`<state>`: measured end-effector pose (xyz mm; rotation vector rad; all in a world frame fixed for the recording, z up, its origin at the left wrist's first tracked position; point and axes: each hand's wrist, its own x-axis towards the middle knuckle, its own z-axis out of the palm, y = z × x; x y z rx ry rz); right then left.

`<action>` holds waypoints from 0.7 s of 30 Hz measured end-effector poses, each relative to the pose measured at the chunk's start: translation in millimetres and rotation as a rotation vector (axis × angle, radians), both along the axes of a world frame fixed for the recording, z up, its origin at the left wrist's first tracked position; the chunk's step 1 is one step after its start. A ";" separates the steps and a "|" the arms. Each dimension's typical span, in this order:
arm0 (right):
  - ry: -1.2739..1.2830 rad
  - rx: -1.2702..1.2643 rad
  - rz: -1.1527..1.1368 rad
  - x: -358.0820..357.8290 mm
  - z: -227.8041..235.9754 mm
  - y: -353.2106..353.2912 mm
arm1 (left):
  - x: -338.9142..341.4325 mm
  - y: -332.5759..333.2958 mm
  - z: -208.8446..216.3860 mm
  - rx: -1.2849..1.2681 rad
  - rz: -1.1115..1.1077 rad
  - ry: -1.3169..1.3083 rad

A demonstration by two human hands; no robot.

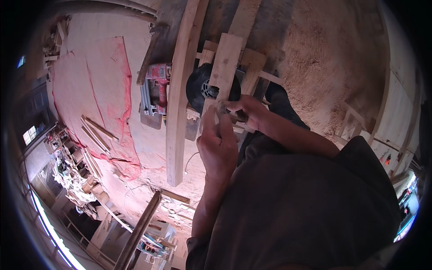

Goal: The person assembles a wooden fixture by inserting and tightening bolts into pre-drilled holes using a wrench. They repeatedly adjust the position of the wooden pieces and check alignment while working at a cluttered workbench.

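Observation:
My left hand [218, 140] reaches up to the near end of a short wooden board [226, 56], its fingers bent and closed together. My right hand [250, 110] meets it from the right, thumb and fingers pinched at the same spot. What they pinch is small and mostly hidden by the fingers. Under the board lies a black round power-tool part [195, 92] with a vented centre, partly covered by the wood. Just left of it runs a long squared timber [176, 135].
A red nail gun [158, 72] and a hammer [148, 56] lie left of the timber. Farther left, red-edged sheeting [96, 90] carries thin sticks [95, 135]. Sawdust [321, 67] covers the floor at right. Wood scraps [254, 67] sit beside the black part. A dark post [141, 225] stands lower left.

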<state>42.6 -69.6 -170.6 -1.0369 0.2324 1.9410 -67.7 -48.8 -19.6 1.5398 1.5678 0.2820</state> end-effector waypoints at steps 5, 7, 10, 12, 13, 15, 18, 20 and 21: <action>-0.019 -0.044 -0.003 -1.4 1.1 5.3 | -16.8 15.1 18.1 0.575 -0.522 0.177; -0.020 -0.064 -0.003 -3.2 1.4 6.1 | -28.7 25.4 17.9 0.507 -0.715 0.136; -0.037 -0.134 -0.043 -7.7 8.6 9.1 | -33.7 41.0 13.4 0.578 -0.935 0.184; -0.051 -0.181 -0.112 -12.5 13.4 10.5 | -33.7 46.6 10.1 0.634 -0.988 0.189; -0.031 -0.166 -0.121 -12.0 14.0 8.8 | -33.1 47.8 9.1 0.662 -1.016 0.193; 0.011 -0.136 -0.144 -11.0 13.8 5.7 | -33.3 42.7 13.1 0.680 -1.019 0.359; 0.013 -0.063 -0.156 -12.0 12.8 6.0 | -26.6 40.1 11.9 0.666 -0.925 0.479; -0.012 -0.140 -0.102 -8.8 19.6 8.8 | -18.7 39.5 7.9 0.616 -0.774 0.440; -0.023 -0.162 -0.114 -9.0 24.5 10.4 | -13.6 40.1 5.3 0.578 -0.673 0.383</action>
